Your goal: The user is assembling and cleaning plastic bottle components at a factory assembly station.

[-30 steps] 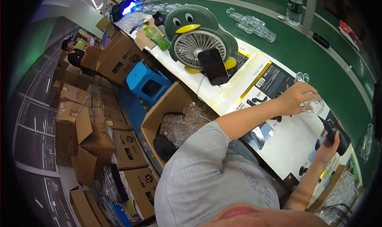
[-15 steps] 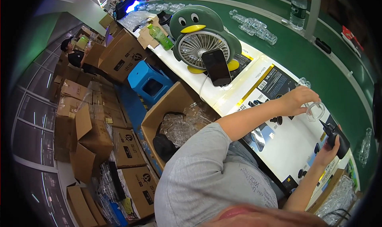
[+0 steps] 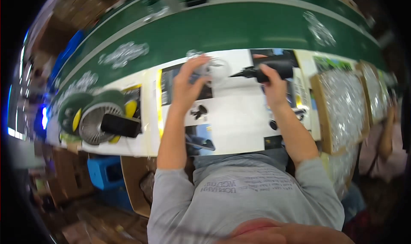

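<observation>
My left hand (image 3: pixel 188 82) is closed on a clear, ring-shaped plastic piece (image 3: pixel 222 72), its thumb and fingers at the piece's left side. In my right hand (image 3: pixel 275 86) is a black squeeze bottle (image 3: pixel 280 69), lying nearly level. The bottle's thin pointed nozzle aims left at the clear piece; motion blur hides whether they touch. Just beyond my left fingers, another small clear part (image 3: pixel 195 54) sits at the table's far edge. Both hands are above a white tabletop (image 3: pixel 233 135) covered with printed sheets.
A green penguin-shaped fan (image 3: pixel 92 115) with a dark phone (image 3: pixel 121 125) leaning on it stands at the left. Clear plastic parts (image 3: pixel 124 55) lie on the green surface (image 3: pixel 222 28) beyond. At right is a carton (image 3: pixel 327 135) of clear-wrapped items. A blue stool (image 3: pixel 105 173) stands lower left.
The view has swung round to the right, so the fan now appears far left and both hands near the middle. Each hand keeps its hold, with the nozzle still facing the clear piece.
</observation>
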Tool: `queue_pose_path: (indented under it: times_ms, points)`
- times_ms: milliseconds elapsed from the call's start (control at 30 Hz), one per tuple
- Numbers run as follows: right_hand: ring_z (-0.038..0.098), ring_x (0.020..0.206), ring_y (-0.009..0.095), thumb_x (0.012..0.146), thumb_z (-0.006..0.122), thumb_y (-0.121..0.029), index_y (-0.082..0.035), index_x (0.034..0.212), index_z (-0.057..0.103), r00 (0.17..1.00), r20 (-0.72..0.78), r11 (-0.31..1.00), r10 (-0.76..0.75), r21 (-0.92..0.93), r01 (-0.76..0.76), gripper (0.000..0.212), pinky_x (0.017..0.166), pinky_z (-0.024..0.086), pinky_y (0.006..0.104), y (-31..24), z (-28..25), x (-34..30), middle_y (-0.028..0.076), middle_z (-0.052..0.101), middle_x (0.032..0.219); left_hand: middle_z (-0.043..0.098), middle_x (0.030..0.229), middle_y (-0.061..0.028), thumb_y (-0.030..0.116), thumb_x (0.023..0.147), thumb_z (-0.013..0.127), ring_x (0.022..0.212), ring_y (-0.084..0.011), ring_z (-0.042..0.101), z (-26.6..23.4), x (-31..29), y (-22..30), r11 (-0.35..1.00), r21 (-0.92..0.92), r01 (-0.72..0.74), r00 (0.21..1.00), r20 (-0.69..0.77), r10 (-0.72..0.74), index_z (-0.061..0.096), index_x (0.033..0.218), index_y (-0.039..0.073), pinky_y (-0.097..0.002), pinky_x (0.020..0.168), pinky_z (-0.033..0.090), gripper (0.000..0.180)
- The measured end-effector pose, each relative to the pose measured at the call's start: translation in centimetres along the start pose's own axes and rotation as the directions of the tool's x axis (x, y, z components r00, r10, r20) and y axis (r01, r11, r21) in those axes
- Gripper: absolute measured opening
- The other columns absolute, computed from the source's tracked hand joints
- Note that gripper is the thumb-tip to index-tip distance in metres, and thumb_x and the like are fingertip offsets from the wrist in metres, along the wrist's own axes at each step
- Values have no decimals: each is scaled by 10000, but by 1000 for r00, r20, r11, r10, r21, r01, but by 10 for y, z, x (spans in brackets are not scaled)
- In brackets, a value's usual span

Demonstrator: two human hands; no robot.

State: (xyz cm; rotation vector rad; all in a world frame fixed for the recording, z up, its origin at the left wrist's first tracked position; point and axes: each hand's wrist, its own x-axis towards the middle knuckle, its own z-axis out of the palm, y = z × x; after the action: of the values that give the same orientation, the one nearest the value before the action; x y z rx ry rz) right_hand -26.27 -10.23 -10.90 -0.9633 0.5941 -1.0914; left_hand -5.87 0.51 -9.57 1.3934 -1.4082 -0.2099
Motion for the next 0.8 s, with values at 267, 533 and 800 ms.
queue_pose_path:
  times_ms: [267, 533, 800]
  points:
    - [528, 832, 76, 762, 601, -152, -32, 1059, 587, 999, 33, 999, 34, -18, -34, 321, 738, 411, 196, -14, -9, -2, 44, 601, 1026, 575, 1151, -118, -88, 688, 598, 1200, -262, 453, 10, 7, 12, 997, -73, 35, 997, 72, -30, 560, 1091, 21, -385, 1057, 287, 419]
    - [513, 811, 63, 774, 588, -167, -30, 1054, 594, 998, 48, 998, 50, -35, -49, 312, 704, 399, 192, -12, -10, -8, 18, 592, 968, 577, 1132, -110, -53, 716, 617, 1077, -249, 533, 8, 0, 8, 1000, 4, 22, 999, 40, -22, 577, 1113, 28, -326, 943, 392, 408]
    - [511, 733, 50, 769, 593, -198, -37, 1043, 605, 999, 23, 999, 41, 25, -42, 317, 610, 385, 186, -20, -7, -3, 4, 595, 905, 578, 1120, -111, 12, 787, 585, 1047, -220, 540, 6, 0, 3, 990, -104, 98, 991, 100, -88, 569, 1133, 17, -303, 913, 403, 347]
